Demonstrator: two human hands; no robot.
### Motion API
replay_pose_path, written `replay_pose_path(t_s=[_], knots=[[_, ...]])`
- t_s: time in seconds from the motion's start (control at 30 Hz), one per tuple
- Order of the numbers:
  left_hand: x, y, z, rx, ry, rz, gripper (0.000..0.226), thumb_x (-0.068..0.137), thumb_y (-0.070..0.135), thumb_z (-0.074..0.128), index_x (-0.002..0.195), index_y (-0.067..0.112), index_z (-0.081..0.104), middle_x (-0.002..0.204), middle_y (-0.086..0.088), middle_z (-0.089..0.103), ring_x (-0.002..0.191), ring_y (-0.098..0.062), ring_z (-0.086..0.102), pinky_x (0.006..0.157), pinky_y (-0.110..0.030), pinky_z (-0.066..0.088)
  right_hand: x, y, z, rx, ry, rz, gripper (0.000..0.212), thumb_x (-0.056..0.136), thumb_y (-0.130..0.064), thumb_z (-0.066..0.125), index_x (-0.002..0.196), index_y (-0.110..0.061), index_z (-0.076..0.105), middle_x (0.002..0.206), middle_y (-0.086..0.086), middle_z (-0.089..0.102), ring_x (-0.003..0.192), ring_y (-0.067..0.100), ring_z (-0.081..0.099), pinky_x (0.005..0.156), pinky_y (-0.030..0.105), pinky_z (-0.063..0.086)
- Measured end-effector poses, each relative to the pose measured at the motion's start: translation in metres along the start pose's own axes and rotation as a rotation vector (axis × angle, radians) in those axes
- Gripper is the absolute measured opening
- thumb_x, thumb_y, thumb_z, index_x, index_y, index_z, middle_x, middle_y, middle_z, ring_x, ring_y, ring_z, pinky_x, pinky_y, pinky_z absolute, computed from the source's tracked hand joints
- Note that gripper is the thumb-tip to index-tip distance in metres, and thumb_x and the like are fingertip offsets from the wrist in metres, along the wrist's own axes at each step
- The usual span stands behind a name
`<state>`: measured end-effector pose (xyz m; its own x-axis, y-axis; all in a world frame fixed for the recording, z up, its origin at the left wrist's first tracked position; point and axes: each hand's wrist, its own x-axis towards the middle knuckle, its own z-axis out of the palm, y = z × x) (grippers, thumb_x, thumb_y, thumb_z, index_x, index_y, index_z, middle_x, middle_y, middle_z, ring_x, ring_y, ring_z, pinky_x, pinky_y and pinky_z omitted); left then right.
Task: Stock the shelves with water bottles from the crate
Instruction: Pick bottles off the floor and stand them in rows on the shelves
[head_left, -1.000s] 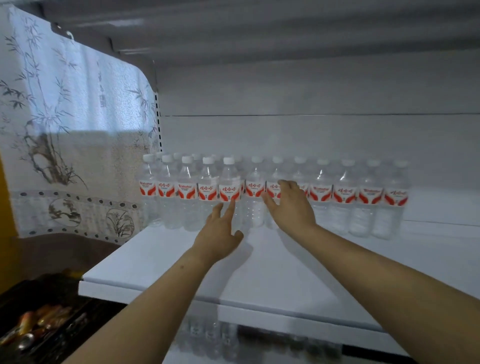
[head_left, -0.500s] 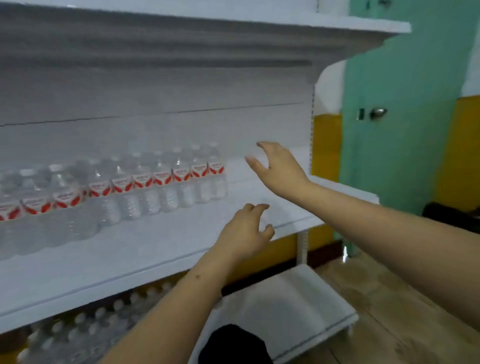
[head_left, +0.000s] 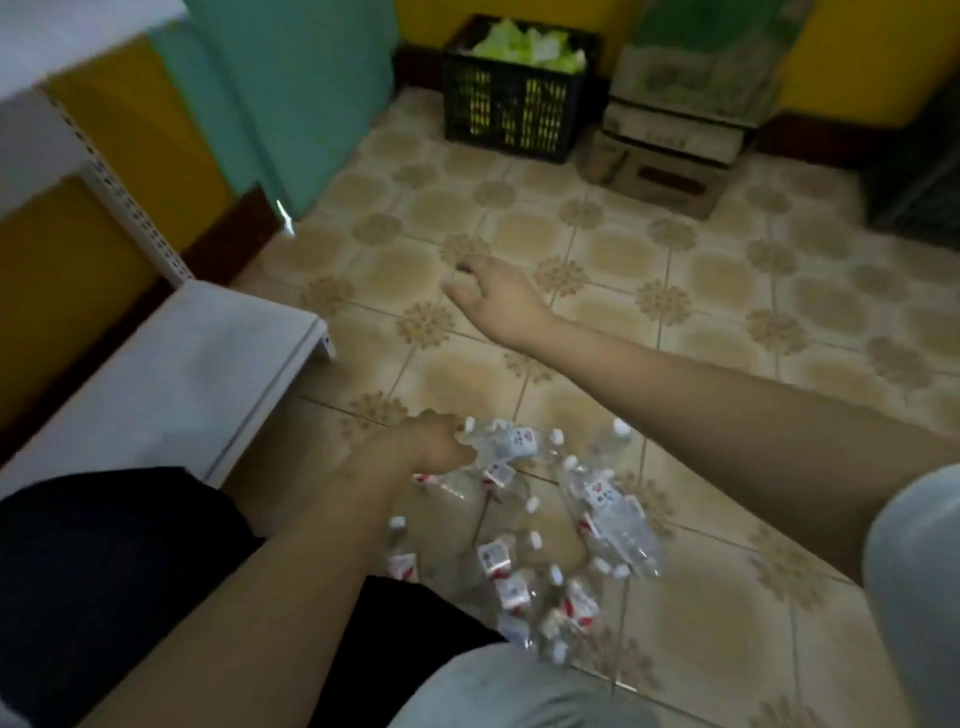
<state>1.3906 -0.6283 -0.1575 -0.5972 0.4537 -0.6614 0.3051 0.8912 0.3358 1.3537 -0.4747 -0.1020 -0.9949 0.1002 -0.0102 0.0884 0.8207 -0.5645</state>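
Several clear water bottles (head_left: 613, 512) with red-and-white labels and white caps lie scattered on the tiled floor in front of my knees. My left hand (head_left: 426, 441) hangs at the far left edge of the pile with loosely curled fingers, right beside the cap end of the nearest bottle (head_left: 511, 440); no grip shows. My right hand (head_left: 493, 296) is stretched out over bare tiles beyond the pile, fingers relaxed and holding nothing. The white bottom shelf (head_left: 171, 384) lies at the left with nothing on its visible part.
A black crate (head_left: 511, 98) holding green and white packets stands against the far wall, beside stacked cardboard boxes (head_left: 675, 130). A green door (head_left: 291, 93) and the perforated shelf upright (head_left: 119, 192) are at the left. A dark crate (head_left: 919, 171) sits at the far right.
My view has swung from the stocked shelf down and right to the floor. Both hands dropped away from the shelf; the left now reaches the scattered bottles.
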Motion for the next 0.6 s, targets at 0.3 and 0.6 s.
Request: replay_pose_path(t_s=[0.3,0.6], knots=[[0.085,0.009,0.098,-0.091,-0.150,-0.035,0.036,0.100,0.026,0.051,0.133,0.012,0.054,0.130,-0.010,0.057,0.120,-0.023,0.053,0.076,-0.020,0.036,-0.132,0.258,0.152,-0.035,-0.336,0.728,0.030,0.090,-0.043,0.055,0.094,-0.013,0.055,0.086,0.006,0.056,0.093,0.029,0.061,0.072,0.030,0.043],[0.113,-0.037,0.129,-0.136,-0.161,-0.157,0.049,0.095,0.037,0.055,0.137,0.013,0.053,0.138,-0.013,0.054,0.119,-0.024,0.054,0.095,-0.027,0.042,-0.178,0.359,0.225,0.013,-0.273,0.929,0.059,0.062,-0.050,0.077,0.111,-0.023,0.057,0.098,-0.004,0.063,0.089,0.018,0.064,0.077,0.032,0.056]])
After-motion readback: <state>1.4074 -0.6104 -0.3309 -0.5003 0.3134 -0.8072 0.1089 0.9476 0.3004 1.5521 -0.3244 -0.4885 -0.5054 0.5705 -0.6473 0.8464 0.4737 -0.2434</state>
